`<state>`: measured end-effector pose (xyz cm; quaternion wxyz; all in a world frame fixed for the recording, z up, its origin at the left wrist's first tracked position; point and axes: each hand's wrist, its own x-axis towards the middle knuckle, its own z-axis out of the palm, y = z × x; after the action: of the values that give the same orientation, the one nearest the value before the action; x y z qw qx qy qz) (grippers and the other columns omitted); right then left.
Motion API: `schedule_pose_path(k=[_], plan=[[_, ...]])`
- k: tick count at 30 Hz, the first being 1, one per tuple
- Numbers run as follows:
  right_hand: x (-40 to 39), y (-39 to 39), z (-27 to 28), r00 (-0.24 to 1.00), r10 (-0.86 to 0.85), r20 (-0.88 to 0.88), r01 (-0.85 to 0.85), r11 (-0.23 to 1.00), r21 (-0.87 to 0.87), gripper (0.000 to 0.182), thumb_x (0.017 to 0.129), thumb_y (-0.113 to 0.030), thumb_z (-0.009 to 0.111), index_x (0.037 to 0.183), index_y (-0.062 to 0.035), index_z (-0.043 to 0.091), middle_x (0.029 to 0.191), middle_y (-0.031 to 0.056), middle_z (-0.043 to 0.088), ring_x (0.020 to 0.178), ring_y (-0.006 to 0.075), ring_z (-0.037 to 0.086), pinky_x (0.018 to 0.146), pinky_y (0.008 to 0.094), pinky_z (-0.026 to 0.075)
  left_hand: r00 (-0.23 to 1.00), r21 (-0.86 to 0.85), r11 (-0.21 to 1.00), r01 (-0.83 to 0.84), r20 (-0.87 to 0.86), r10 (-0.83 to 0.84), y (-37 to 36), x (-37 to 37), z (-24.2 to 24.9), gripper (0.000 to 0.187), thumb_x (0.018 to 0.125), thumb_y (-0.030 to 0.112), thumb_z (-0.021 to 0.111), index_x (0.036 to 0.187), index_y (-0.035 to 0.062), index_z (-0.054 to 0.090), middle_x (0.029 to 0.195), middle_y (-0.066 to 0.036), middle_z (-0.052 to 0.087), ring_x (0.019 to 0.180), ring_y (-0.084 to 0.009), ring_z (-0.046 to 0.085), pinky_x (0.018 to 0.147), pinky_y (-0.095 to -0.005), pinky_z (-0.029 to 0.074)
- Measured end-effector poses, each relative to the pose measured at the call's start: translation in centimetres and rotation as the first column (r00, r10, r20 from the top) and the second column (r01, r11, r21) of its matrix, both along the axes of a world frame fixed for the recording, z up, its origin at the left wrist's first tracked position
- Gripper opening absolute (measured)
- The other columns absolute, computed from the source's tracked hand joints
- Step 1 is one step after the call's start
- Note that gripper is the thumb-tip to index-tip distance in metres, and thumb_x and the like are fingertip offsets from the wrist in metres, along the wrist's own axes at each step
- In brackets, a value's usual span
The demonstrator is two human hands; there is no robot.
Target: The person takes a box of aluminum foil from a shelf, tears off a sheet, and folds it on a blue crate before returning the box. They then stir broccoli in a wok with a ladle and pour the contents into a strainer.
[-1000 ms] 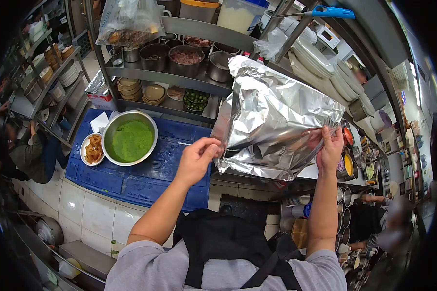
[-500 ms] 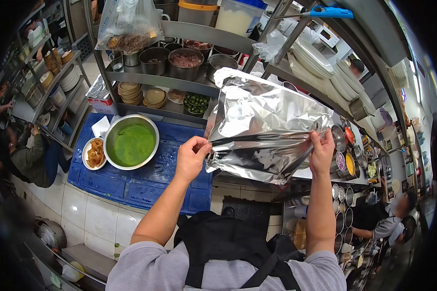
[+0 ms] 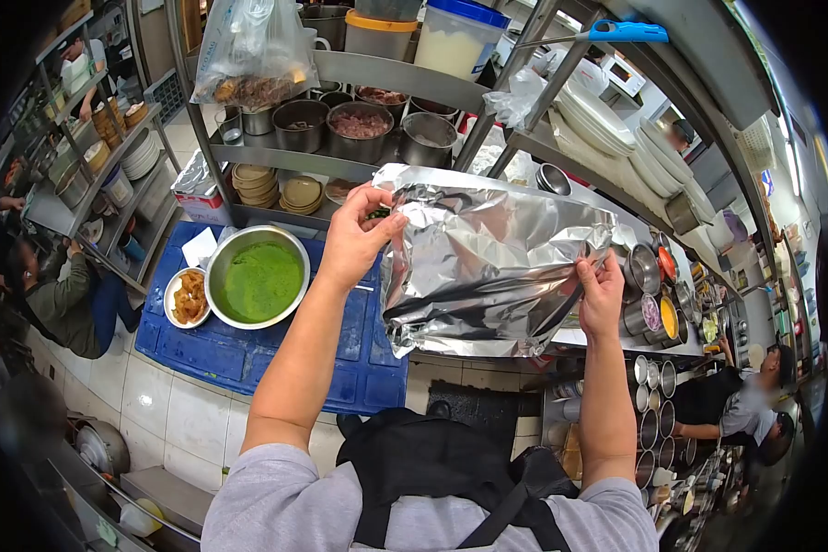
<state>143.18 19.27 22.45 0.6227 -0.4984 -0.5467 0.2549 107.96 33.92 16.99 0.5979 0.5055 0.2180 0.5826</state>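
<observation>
A wide, crinkled sheet of aluminium foil spreads out in front of me, held up between both hands. My left hand pinches its upper left edge, thumb against fingers. On the right side, my right hand is closed on the foil's edge, with creases running inward from the grip. Whether anything lies beneath the foil is hidden. Left of my forearm, a steel bowl of green sauce stands on a blue lid-like surface. Beside it sits a small white bowl with brown food pieces.
Behind the foil is a steel shelf with pots of meat and stacked brown bowls. A plastic bag hangs at upper left. Containers of ingredients line the right counter. Other people stand left and right.
My left hand has moved up along the foil's left side and now grips higher. The foil has shifted slightly left and lies flatter. My right hand keeps its hold, a little lower.
</observation>
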Motion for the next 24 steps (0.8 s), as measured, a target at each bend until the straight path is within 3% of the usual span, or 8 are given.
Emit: schedule_pose_path(k=[5, 7, 9, 14, 15, 17, 18, 24], plan=[[-0.3, -0.8, 0.2, 1.0, 0.02, 0.015, -0.019, 0.997, -0.07, 0.024, 0.096, -0.011, 0.065, 0.116, -0.0027, 0.053, 0.093, 0.0039, 0.067, 0.081, 0.0107, 0.066, 0.074, 0.0244, 0.053, 0.988, 0.088, 0.995, -0.047, -0.141, 0.059, -0.2, 0.8, 0.8, 0.019, 0.085, 0.008, 0.076, 0.098, 0.0032, 0.065, 0.095, 0.001, 0.056, 0.071, -0.006, 0.05, 0.062, -0.0241, 0.048], [-1.0, -1.4, 0.8, 0.998, 0.018, 0.055, -0.013, 0.996, -0.094, 0.037, 0.095, -0.013, 0.067, 0.125, -0.0017, 0.048, 0.096, 0.0042, 0.067, 0.087, 0.0105, 0.065, 0.081, 0.0259, 0.051, 0.952, 0.229, 0.952, -0.204, -0.179, 0.247, 0.3, 1.2, 0.3, 0.014, 0.086, 0.007, 0.074, 0.096, 0.0024, 0.065, 0.094, 0.0, 0.056, 0.068, -0.0049, 0.051, 0.055, -0.0208, 0.043], [-0.1, -1.6, 0.4, 0.996, 0.032, 0.085, -0.028, 0.998, -0.048, 0.066, 0.093, -0.009, 0.067, 0.146, -0.0056, 0.029, 0.122, 0.0102, 0.058, 0.102, 0.0161, 0.063, 0.088, 0.0285, 0.051, 0.979, 0.176, 0.968, -0.178, -0.068, 0.193, -0.1, 1.6, 0.5, 0.01, 0.088, 0.006, 0.072, 0.094, 0.0013, 0.065, 0.091, 0.0, 0.059, 0.065, -0.0044, 0.053, 0.054, -0.0189, 0.04], [-1.2, -2.4, 4.0, 0.972, 0.133, 0.195, -0.141, 0.989, 0.03, 0.079, 0.091, -0.002, 0.065, 0.155, -0.0151, 0.02, 0.121, 0.0093, 0.055, 0.105, 0.0149, 0.059, 0.087, 0.0278, 0.05, 0.991, 0.162, 0.98, -0.112, -0.057, 0.123, -1.0, 1.1, 1.6, 0.008, 0.091, 0.006, 0.07, 0.094, 0.0037, 0.063, 0.083, 0.002, 0.06, 0.061, -0.0021, 0.051, 0.05, -0.018, 0.038], [-1.6, -2.1, 4.2, 0.969, 0.131, 0.21, -0.156, 0.982, 0.103, 0.072, 0.091, -0.002, 0.066, 0.151, -0.0137, 0.029, 0.117, 0.007, 0.056, 0.103, 0.0133, 0.058, 0.082, 0.0246, 0.05, 0.987, 0.195, 0.972, -0.129, -0.066, 0.144, -1.2, 1.0, 1.8, 0.007, 0.091, 0.005, 0.07, 0.093, 0.0037, 0.063, 0.083, 0.002, 0.06, 0.063, -0.0023, 0.052, 0.05, -0.0182, 0.038], [-0.9, -2.8, 5.2, 0.94, 0.116, 0.322, -0.092, 0.992, -0.087, 0.055, 0.089, -0.002, 0.069, 0.138, -0.0091, 0.045, 0.113, 0.0053, 0.058, 0.099, 0.0128, 0.06, 0.079, 0.0249, 0.051, 0.989, 0.21, 0.969, -0.128, -0.042, 0.14, -1.2, 0.8, 1.9, 0.007, 0.091, 0.004, 0.07, 0.092, 0.0032, 0.063, 0.085, 0.002, 0.06, 0.065, -0.0026, 0.053, 0.052, -0.0179, 0.039], [-0.7, -2.6, 5.1, 0.897, 0.066, 0.437, -0.059, 0.998, -0.03, 0.04, 0.087, -0.003, 0.072, 0.123, -0.0059, 0.054, 0.107, 0.0047, 0.059, 0.095, 0.012, 0.062, 0.078, 0.0249, 0.052, 0.989, 0.193, 0.973, -0.125, -0.057, 0.139, -1.3, 0.6, 1.7, 0.008, 0.09, 0.003, 0.07, 0.092, 0.002, 0.062, 0.087, 0.0, 0.061, 0.068, -0.005, 0.055, 0.056, -0.0188, 0.042], [-1.4, -3.2, 4.7, 0.933, 0.158, 0.322, -0.088, 0.972, -0.22, 0.038, 0.087, -0.008, 0.074, 0.12, -0.0048, 0.056, 0.116, 0.0089, 0.06, 0.098, 0.0127, 0.063, 0.081, 0.025, 0.052, 0.994, 0.228, 0.968, -0.108, 0.048, 0.1, -1.9, 0.4, 1.5, 0.008, 0.091, 0.002, 0.069, 0.093, 0.0004, 0.061, 0.088, -0.004, 0.063, 0.072, -0.0113, 0.061, 0.065, -0.0242, 0.048]])
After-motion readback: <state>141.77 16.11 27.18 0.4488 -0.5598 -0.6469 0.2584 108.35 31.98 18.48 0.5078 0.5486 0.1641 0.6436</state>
